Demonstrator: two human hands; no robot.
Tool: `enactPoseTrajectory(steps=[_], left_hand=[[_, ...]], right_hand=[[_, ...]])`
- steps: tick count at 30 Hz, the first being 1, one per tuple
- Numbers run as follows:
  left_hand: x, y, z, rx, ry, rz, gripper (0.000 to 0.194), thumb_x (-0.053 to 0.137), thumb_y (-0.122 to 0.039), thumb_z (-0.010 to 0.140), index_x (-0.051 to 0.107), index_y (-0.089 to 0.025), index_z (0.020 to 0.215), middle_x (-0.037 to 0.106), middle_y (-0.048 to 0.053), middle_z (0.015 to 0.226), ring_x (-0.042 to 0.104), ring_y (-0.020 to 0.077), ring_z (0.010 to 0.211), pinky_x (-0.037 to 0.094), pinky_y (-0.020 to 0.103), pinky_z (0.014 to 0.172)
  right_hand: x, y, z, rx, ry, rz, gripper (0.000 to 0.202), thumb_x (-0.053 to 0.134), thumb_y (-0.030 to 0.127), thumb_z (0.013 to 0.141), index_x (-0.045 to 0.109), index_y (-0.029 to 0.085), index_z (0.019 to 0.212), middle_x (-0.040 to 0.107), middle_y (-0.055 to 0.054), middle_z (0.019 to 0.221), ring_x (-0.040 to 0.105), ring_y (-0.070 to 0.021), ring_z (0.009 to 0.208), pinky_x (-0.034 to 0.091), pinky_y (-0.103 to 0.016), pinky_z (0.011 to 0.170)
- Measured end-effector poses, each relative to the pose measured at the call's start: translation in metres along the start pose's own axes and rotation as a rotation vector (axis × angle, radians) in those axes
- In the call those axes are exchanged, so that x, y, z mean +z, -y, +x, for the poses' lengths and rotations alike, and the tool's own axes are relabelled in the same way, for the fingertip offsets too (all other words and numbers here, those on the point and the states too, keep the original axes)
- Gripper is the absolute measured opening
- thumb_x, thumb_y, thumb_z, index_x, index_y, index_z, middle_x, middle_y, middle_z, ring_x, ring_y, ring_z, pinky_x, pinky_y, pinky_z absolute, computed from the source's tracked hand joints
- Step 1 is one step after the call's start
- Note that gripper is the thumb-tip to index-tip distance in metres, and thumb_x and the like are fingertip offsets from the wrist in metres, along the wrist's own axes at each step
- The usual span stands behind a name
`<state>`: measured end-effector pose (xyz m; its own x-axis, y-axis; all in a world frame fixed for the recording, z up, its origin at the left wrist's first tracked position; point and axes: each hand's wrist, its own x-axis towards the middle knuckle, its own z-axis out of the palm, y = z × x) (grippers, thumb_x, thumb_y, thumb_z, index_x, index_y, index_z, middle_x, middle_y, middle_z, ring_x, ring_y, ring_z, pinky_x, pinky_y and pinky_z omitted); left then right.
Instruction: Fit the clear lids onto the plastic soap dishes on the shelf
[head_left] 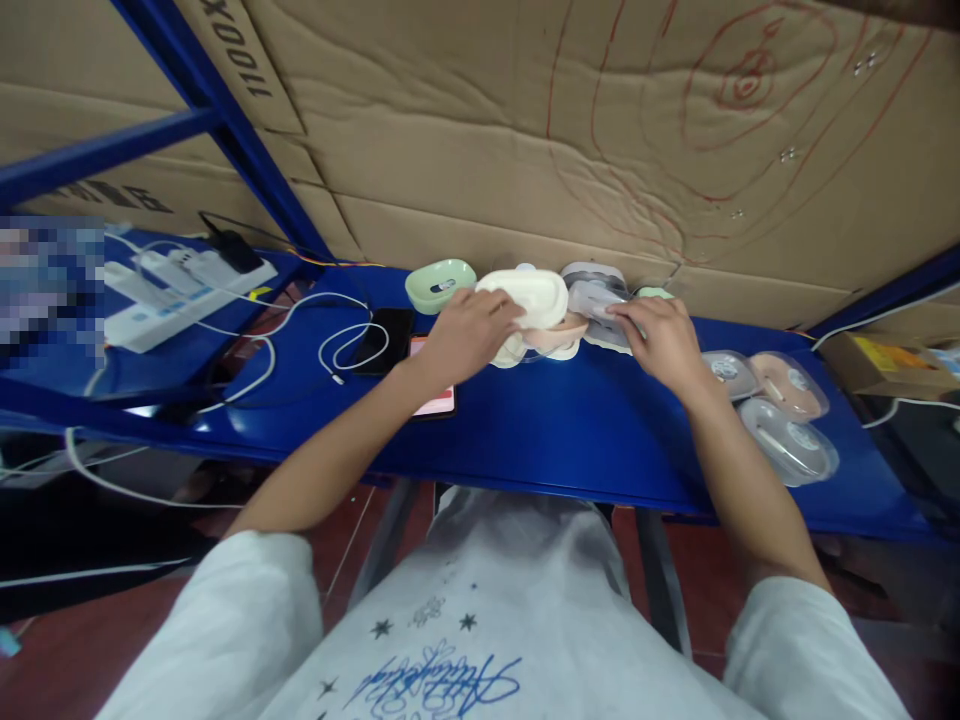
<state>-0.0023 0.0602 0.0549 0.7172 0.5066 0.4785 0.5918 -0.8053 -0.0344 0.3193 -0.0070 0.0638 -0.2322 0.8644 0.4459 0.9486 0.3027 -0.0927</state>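
My left hand (pixel 474 330) grips the left end of a cream oval soap dish (pixel 534 292), tilted above the blue shelf. My right hand (pixel 661 338) pinches the edge of a translucent, greyish plastic piece (pixel 595 298), seemingly a clear lid. Below and between the hands lie a peach dish (pixel 559 336) and more cream pieces (pixel 508 350), partly covered. Grey dishes (pixel 592 272) stand behind the translucent piece. Left of the cream dish sits a light green soap dish (pixel 441 284). Another green piece (pixel 654 293) shows behind my right hand.
Several lidded dishes (pixel 787 440) rest by my right forearm. Two phones, one dark (pixel 384 338) and one with a lit screen (pixel 436 402), lie near my left forearm. White cables (pixel 270 345) run to a power strip (pixel 187 305). Cardboard (pixel 450 130) walls the back.
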Motion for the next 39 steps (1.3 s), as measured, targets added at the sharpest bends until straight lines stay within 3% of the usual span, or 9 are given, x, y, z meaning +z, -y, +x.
enactPoseTrajectory(steps=[4,7,10,14,19,23,27,32,39], left_hand=[[0.020,0.032,0.043,-0.116,0.081,-0.029,0.029,0.053,-0.021,0.107,0.071,-0.015,0.129,0.070,0.017,0.127,0.066,0.0337,0.122,0.046,0.049,0.103],[0.035,0.039,0.050,-0.164,0.121,-0.040,0.032,0.056,-0.015,0.103,0.070,-0.016,0.131,0.070,0.017,0.131,0.066,0.0334,0.123,0.045,0.050,0.106],[0.035,0.029,0.038,-0.184,0.074,-0.045,0.035,0.055,-0.013,0.102,0.069,-0.016,0.134,0.068,0.018,0.139,0.064,0.0342,0.128,0.046,0.051,0.107],[-0.001,-0.014,0.005,-0.043,-0.067,-0.241,0.036,0.044,-0.016,0.108,0.067,-0.020,0.135,0.070,0.014,0.138,0.064,0.0297,0.131,0.048,0.049,0.108],[-0.046,-0.088,-0.040,0.165,-0.045,-0.548,0.044,0.043,-0.012,0.107,0.064,-0.026,0.143,0.073,0.009,0.132,0.067,0.0218,0.122,0.053,0.041,0.107],[-0.022,-0.123,-0.056,0.263,0.035,-0.457,0.040,0.047,-0.011,0.106,0.067,-0.021,0.139,0.075,0.010,0.127,0.069,0.0225,0.116,0.051,0.042,0.107],[0.014,-0.136,-0.054,0.313,0.055,-0.375,0.034,0.050,-0.015,0.107,0.068,-0.018,0.136,0.073,0.011,0.129,0.068,0.0241,0.117,0.052,0.042,0.104],[0.029,-0.146,-0.052,0.270,-0.004,-0.289,0.029,0.054,-0.024,0.108,0.069,-0.019,0.133,0.070,0.011,0.134,0.066,0.0271,0.123,0.051,0.046,0.108],[0.040,-0.133,-0.073,0.062,-0.089,-0.192,0.031,0.060,-0.022,0.105,0.068,-0.021,0.135,0.066,0.015,0.142,0.063,0.0302,0.130,0.048,0.053,0.114]], right_hand=[[0.013,-0.014,0.016,0.014,0.020,-0.049,0.048,0.043,0.041,0.110,0.064,0.019,0.146,0.070,-0.016,0.145,0.063,-0.0364,0.134,0.044,-0.054,0.110],[0.003,-0.037,-0.012,0.082,0.064,-0.110,0.053,0.039,0.046,0.111,0.056,0.023,0.155,0.063,-0.015,0.155,0.057,-0.0376,0.142,0.043,-0.057,0.115],[-0.005,-0.073,-0.061,0.271,0.126,-0.204,0.062,0.041,0.057,0.108,0.058,0.020,0.154,0.055,-0.024,0.159,0.052,-0.0483,0.145,0.038,-0.072,0.114],[0.002,-0.098,-0.118,0.471,0.223,-0.258,0.082,0.055,0.072,0.096,0.057,0.014,0.153,0.056,-0.035,0.153,0.052,-0.0603,0.140,0.039,-0.085,0.103],[0.007,-0.061,-0.139,0.346,0.256,-0.248,0.091,0.068,0.063,0.091,0.042,0.020,0.167,0.046,-0.031,0.164,0.048,-0.0628,0.143,0.041,-0.087,0.103],[-0.008,-0.034,-0.130,0.129,0.412,-0.014,0.096,0.072,0.052,0.091,0.023,0.041,0.173,0.031,-0.012,0.178,0.042,-0.0506,0.154,0.043,-0.077,0.113],[-0.013,-0.028,-0.113,0.047,0.419,0.127,0.072,0.065,0.050,0.099,0.038,0.048,0.165,0.043,-0.004,0.173,0.041,-0.0412,0.158,0.033,-0.073,0.121],[-0.004,-0.011,-0.101,0.054,0.278,0.184,0.038,0.057,0.052,0.107,0.067,0.039,0.142,0.071,-0.008,0.143,0.064,-0.0331,0.136,0.035,-0.064,0.120],[0.006,0.014,-0.107,-0.001,0.264,0.298,0.061,0.062,0.062,0.102,0.054,0.033,0.155,0.049,-0.011,0.167,0.049,-0.0334,0.153,0.042,-0.055,0.123]])
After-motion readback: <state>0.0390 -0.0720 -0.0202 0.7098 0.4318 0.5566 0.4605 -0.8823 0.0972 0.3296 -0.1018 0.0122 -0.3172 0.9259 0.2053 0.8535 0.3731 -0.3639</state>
